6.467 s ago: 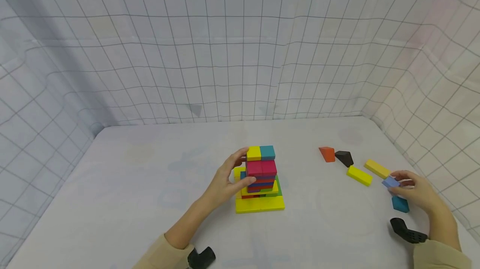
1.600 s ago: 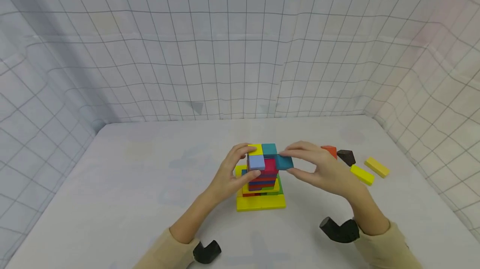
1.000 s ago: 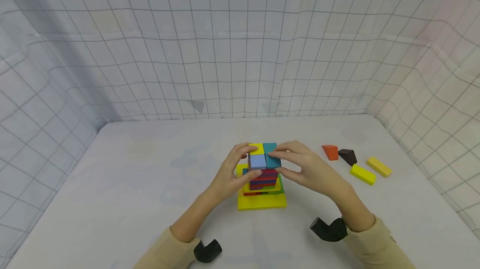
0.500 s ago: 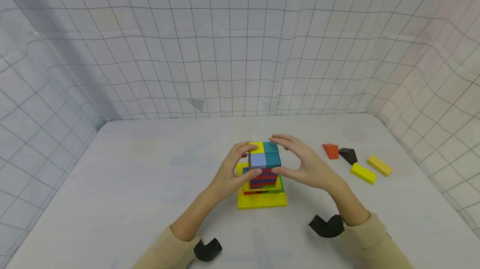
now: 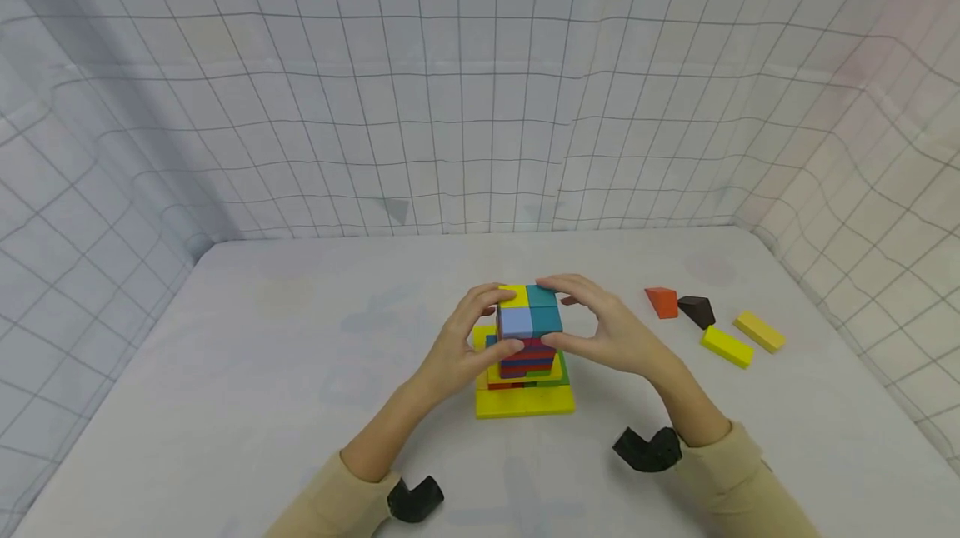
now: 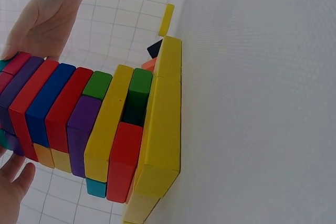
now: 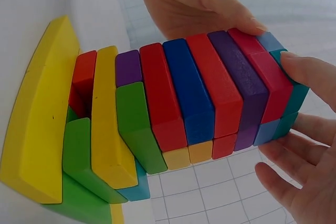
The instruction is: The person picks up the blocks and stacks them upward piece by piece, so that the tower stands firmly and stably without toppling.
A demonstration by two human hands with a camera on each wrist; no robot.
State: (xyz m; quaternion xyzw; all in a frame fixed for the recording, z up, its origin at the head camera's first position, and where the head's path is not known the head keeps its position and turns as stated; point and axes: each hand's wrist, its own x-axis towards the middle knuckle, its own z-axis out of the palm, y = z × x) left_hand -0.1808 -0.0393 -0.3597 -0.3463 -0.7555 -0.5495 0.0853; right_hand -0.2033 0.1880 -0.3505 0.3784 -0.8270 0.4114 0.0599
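In the head view a tower of coloured wooden blocks [image 5: 527, 361] stands mid-table on a wide yellow base [image 5: 524, 403]. Its top layer shows a yellow block [image 5: 513, 293], a light blue block [image 5: 515, 322] and two teal blocks [image 5: 547, 321]. My left hand [image 5: 459, 348] grips the upper tower from the left, thumb at the front, fingers toward the back. From the right, my right hand [image 5: 617, 336] spans the top blocks between thumb and fingers. The right wrist view shows its thumb [image 7: 310, 72] against a teal block. Layers in red, blue and purple [image 7: 242, 77] lie stacked flush beneath.
Right of the tower lie an orange wedge [image 5: 662, 302], a black wedge-like block [image 5: 697, 311], a bright yellow block [image 5: 727, 347] and a paler yellow one [image 5: 760, 331]. White grid-patterned curtains [image 5: 480, 105] border the table. Black devices [image 5: 648, 449] sit at both wrists.
The right hand brought the light blue block and a second teal block from the right side to the tower's top front. It now holds the top's right side; the left hand stayed there.
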